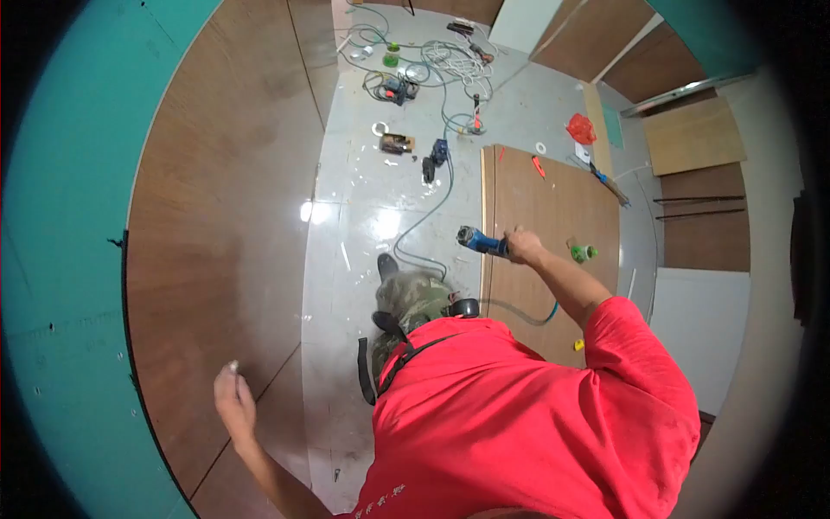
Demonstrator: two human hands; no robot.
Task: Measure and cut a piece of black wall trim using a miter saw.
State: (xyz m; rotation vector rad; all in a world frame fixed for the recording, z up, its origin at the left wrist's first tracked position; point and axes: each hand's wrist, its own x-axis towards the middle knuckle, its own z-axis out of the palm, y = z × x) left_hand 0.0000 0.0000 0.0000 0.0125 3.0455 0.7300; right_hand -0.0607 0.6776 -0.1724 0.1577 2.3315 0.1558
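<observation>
My right hand (522, 246) is wrapped round the handle of a blue nail gun (482, 241), held out in front of my body above a brown wood panel (553, 208). The tool's head points left, towards the open floor. My left hand (234, 402) is raised beside a tall brown wall panel (225, 225). Its fingers are drawn together, with a small whitish bit at their tips that is too small to name. Whether that hand touches the panel I cannot tell.
A teal air hose (449, 186) snakes over the grey tiled floor (350, 251). Further off lie tangled white cord (454, 62), a blue power tool (439, 153) and a red bag (581, 130). On the lying panel are a red knife (539, 167) and a green bottle (584, 253).
</observation>
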